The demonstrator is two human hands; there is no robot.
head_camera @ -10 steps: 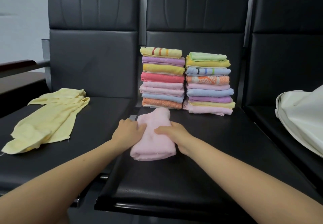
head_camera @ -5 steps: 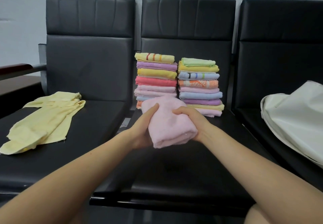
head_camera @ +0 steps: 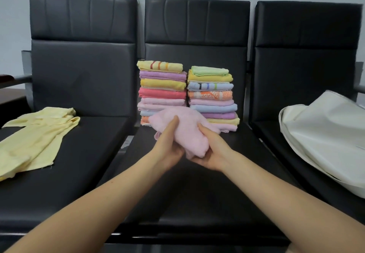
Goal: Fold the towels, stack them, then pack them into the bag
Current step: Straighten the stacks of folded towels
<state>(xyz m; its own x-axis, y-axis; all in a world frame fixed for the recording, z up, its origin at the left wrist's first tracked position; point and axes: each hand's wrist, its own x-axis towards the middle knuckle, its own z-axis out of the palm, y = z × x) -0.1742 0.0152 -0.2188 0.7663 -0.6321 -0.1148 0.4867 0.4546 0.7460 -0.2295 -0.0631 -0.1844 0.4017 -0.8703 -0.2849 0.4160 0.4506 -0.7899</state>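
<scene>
- A folded pink towel [head_camera: 185, 132] is held clear of the middle seat of the bench [head_camera: 197, 193], in front of the lower layers of the two stacks.
- The left hand [head_camera: 167, 144] is wrapped on the towel's left side, thumb lying up across its front; the right hand [head_camera: 212, 150] cups it from beneath and the right, fingers curled round the fold.
- The bundle looks loosely rounded rather than flat, with a small corner hanging out at its lower left.
- Behind it, against the backrest, stand the left stack [head_camera: 162, 86], topped by a yellow striped towel, and the right stack [head_camera: 211, 94], topped by a small green one; the two are just beside each other.
- One pale yellow towel [head_camera: 37, 136] is left unfolded and spread across the left seat.
- A white bag [head_camera: 325, 134] lies on its side on the right seat, well apart from the stacks.
- The step in hand is judged to be the stacking of this towel; folding is nearly done, packing not yet begun.
- The next move calls for the towel to be squared and flattened, then set on top of a stack without the column being tipped.
</scene>
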